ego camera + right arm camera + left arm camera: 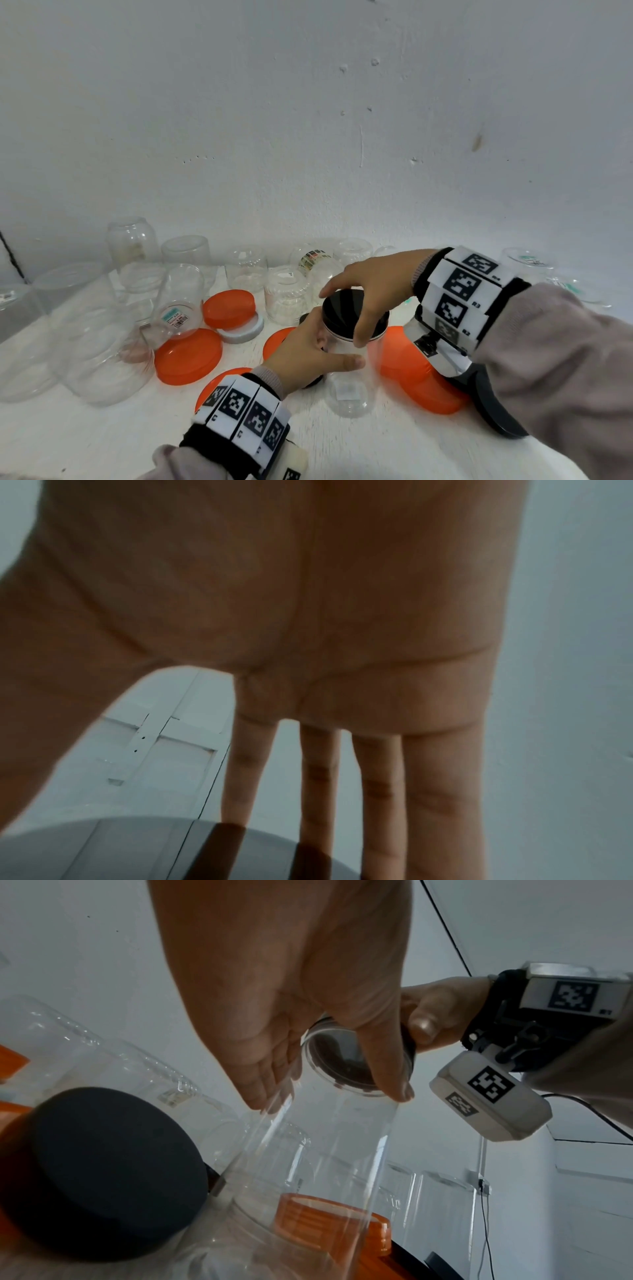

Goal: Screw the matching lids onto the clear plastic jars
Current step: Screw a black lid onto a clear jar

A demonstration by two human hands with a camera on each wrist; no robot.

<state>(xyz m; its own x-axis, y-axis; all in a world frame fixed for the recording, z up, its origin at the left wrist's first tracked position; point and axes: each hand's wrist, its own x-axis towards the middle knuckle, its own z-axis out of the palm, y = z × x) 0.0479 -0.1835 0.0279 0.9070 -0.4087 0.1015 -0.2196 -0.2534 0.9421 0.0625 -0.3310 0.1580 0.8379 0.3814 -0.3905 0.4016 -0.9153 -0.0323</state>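
Observation:
A clear plastic jar [349,387] stands upright on the white table, and my left hand [339,353] grips its upper wall with thumb in front and fingers behind. A glossy black lid [342,310] sits on the jar's mouth. My right hand [342,318] comes from above and pinches the lid's rim between thumb and fingers. In the left wrist view the lid's [346,1058] underside shows through the jar [308,1177], with my left thumb [400,1093] on the wall. The right wrist view shows my fingers [315,791] reaching down to the lid [171,850].
Several clear jars [185,260] stand along the back wall, with a big one [99,349] at left. Orange lids [188,356] and a white lid [243,330] lie around the held jar. One black lid [103,1172] lies under my left wrist, another [493,404] under my right forearm.

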